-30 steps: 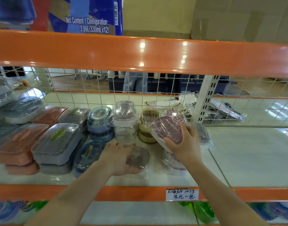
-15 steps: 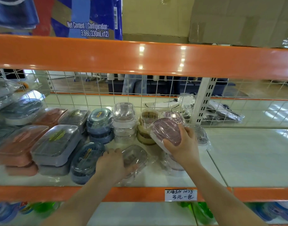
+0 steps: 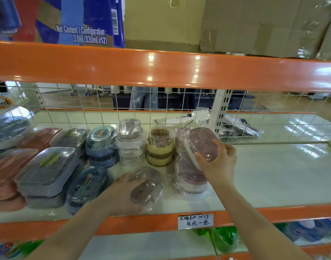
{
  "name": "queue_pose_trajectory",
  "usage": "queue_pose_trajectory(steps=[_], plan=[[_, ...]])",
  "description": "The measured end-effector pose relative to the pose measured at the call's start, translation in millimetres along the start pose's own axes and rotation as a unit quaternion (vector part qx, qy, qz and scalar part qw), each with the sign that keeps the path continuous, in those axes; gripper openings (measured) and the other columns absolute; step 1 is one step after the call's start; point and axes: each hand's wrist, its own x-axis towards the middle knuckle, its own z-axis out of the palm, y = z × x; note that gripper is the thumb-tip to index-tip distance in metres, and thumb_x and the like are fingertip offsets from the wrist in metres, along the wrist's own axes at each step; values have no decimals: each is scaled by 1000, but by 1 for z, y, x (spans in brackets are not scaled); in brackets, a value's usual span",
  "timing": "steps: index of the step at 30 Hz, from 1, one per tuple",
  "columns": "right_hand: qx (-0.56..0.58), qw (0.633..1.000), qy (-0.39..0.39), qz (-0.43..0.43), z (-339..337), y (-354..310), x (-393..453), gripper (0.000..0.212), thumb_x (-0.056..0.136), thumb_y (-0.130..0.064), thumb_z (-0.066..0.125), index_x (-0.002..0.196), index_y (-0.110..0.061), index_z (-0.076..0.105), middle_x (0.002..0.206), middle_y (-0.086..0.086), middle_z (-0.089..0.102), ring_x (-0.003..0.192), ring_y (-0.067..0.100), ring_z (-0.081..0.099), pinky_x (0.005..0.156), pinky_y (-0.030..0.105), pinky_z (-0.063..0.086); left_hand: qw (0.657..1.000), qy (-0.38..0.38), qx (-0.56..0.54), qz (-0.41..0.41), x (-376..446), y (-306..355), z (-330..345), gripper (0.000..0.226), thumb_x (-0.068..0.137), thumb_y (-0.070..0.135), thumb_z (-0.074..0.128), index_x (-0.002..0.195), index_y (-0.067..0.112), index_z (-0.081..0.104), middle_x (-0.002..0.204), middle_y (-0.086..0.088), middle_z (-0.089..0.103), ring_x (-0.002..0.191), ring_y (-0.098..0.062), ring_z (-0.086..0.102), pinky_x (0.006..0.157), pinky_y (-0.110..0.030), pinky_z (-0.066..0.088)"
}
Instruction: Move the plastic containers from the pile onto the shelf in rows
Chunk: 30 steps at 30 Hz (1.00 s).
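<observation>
My right hand (image 3: pixel 218 164) grips a pink oval container (image 3: pixel 203 143), tilted and lifted above a stack of pink containers (image 3: pixel 191 180) on the white shelf (image 3: pixel 264 175). My left hand (image 3: pixel 123 196) holds a clear oval container with a dark base (image 3: pixel 146 186), which lies wrapped in plastic near the shelf's front edge. Behind them stand rows of stacked containers: yellow-brown ones (image 3: pixel 159 147), clear square ones (image 3: pixel 130 139) and blue oval ones (image 3: pixel 101 143).
Grey and salmon rectangular boxes (image 3: pixel 46 169) fill the shelf's left side. A wire mesh back (image 3: pixel 179 107) and a white upright post (image 3: pixel 220 111) close the rear. An orange beam (image 3: pixel 161 70) runs overhead, with cartons above. A handwritten price tag (image 3: pixel 195 221) hangs on the front rail.
My right hand has lifted the pink container a little higher and further right. My left hand stays on the clear container, which has turned slightly. The camera has dipped.
</observation>
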Motion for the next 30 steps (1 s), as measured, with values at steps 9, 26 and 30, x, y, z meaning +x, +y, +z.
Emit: queue_pose_trajectory(steps=[9, 26, 30], plan=[[-40, 998, 4, 44, -7, 11, -8, 59, 75, -39, 74, 127, -19, 54, 130, 13, 40, 122, 28, 33, 98, 33, 31, 976, 99, 160, -110, 3, 30, -4, 62, 83, 59, 54, 132, 22, 43, 140, -4, 33, 125, -23, 41, 91, -32, 43], [-24, 1000, -17, -7, 23, -8, 24, 49, 76, -43, 71, 120, -28, 58, 129, 6, 38, 123, 24, 31, 104, 41, 35, 993, 59, 80, -64, 35, 9, -30, 29, 74, 60, 64, 74, 33, 52, 82, 14, 56, 84, -11, 57, 75, -28, 49], [-40, 999, -9, -1, 36, -8, 38, 53, 75, -46, 71, 123, -27, 57, 130, 9, 39, 125, 26, 32, 104, 44, 36, 987, 97, 117, -61, 38, 9, -33, 31, 82, 56, 57, 68, 30, 47, 78, 11, 55, 78, -13, 54, 69, -28, 46]])
